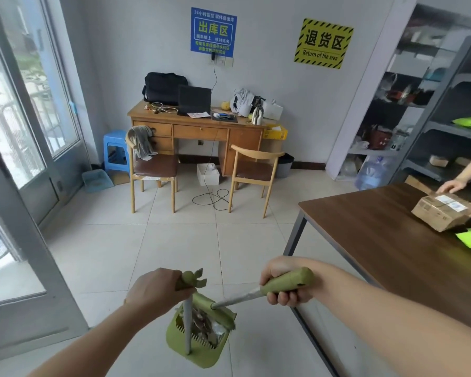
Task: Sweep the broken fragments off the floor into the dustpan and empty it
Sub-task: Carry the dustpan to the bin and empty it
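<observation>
Left hand (158, 292): clenched round the top of the dustpan handle (187, 322), which is held upright.
Right hand (286, 287): wrapped round the green broom grip (286, 282); broom head (218, 311) is laid across the pan mouth.
Fragments (201, 325): piled inside the dustpan (196, 349), carried above the tiled floor (174, 254).
Stage: sweeping judged done; emptying not yet done.
Spill risk: if the pan is tilted or swung, pieces could be shed over the front lip.
Snag risk: table leg (294, 235) is near on the right; the broom could be knocked against it.
Bin: a dark bin (284, 165) is seen beside the desk (196, 129); chairs and a floor cable (210, 198) lie on that route, so a trip is possible.
</observation>
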Action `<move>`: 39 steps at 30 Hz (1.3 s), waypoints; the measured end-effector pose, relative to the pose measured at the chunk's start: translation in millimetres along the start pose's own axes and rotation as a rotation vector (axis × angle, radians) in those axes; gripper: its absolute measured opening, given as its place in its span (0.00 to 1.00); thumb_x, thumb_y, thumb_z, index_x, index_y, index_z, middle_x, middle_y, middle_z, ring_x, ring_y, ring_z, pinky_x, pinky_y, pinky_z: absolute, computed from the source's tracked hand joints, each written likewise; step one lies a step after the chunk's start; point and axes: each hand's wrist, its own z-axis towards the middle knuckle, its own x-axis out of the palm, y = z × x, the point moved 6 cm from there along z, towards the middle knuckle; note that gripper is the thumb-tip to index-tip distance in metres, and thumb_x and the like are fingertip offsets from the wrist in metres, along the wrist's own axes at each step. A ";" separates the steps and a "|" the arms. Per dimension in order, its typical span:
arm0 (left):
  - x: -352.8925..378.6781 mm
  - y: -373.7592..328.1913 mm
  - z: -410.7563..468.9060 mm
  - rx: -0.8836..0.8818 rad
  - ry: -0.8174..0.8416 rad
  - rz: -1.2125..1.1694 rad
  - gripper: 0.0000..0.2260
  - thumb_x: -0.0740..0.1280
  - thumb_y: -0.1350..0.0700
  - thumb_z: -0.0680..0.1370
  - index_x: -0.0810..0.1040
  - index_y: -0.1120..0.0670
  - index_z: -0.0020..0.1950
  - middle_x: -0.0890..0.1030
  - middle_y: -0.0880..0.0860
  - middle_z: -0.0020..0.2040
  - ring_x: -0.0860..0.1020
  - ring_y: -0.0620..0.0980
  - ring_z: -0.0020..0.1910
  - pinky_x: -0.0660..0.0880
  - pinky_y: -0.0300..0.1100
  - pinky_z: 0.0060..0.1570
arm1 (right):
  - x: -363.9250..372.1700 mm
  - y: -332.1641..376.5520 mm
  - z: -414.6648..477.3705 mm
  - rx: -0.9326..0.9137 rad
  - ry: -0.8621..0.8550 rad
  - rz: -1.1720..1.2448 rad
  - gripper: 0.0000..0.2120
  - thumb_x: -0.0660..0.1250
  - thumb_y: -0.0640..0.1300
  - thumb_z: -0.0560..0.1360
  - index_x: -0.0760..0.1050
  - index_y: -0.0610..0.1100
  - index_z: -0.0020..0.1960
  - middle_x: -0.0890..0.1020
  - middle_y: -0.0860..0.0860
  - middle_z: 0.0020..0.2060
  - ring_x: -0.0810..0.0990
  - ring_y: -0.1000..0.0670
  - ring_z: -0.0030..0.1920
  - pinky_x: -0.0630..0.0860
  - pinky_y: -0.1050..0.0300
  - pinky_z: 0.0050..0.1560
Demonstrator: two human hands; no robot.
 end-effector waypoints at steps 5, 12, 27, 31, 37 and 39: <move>-3.8 0.3 50.2 -0.011 0.004 -0.007 0.16 0.63 0.36 0.74 0.72 0.48 0.38 0.75 0.46 0.33 0.73 0.45 0.32 0.65 0.38 0.27 | -34.7 29.2 22.1 0.023 0.016 -0.003 0.10 0.56 0.47 0.77 0.68 0.40 0.45 0.74 0.52 0.25 0.69 0.57 0.18 0.61 0.68 0.16; -5.7 7.9 147.0 0.020 0.032 -0.001 0.16 0.63 0.36 0.74 0.73 0.49 0.39 0.77 0.46 0.36 0.75 0.46 0.34 0.66 0.38 0.28 | -83.4 88.9 63.5 0.042 0.029 0.001 0.10 0.56 0.48 0.77 0.68 0.41 0.45 0.73 0.52 0.27 0.68 0.57 0.18 0.60 0.68 0.17; -42.2 14.1 345.3 0.113 0.020 0.044 0.16 0.62 0.36 0.75 0.74 0.49 0.41 0.77 0.46 0.36 0.74 0.47 0.35 0.64 0.39 0.27 | -199.9 216.4 122.3 0.030 -0.017 0.129 0.09 0.57 0.47 0.77 0.68 0.41 0.47 0.71 0.51 0.30 0.68 0.57 0.18 0.60 0.67 0.16; -45.3 3.5 391.8 0.133 0.019 0.047 0.17 0.62 0.35 0.74 0.74 0.49 0.41 0.78 0.46 0.37 0.76 0.48 0.37 0.65 0.40 0.28 | -232.3 236.8 138.7 0.038 -0.017 0.159 0.08 0.57 0.47 0.77 0.68 0.42 0.46 0.71 0.51 0.30 0.68 0.56 0.17 0.60 0.67 0.15; -44.2 -24.4 463.6 0.138 0.031 0.052 0.17 0.62 0.35 0.74 0.72 0.48 0.39 0.77 0.46 0.36 0.76 0.49 0.36 0.66 0.41 0.28 | -293.5 262.6 166.4 0.003 -0.051 0.158 0.09 0.55 0.46 0.78 0.68 0.40 0.46 0.70 0.50 0.30 0.68 0.57 0.16 0.59 0.68 0.14; -41.8 -34.2 486.5 0.133 0.030 0.052 0.17 0.62 0.35 0.74 0.71 0.48 0.38 0.77 0.46 0.36 0.76 0.49 0.36 0.66 0.41 0.29 | -315.2 268.6 176.1 -0.004 -0.048 0.154 0.09 0.55 0.46 0.78 0.68 0.40 0.47 0.70 0.50 0.30 0.67 0.57 0.16 0.59 0.68 0.14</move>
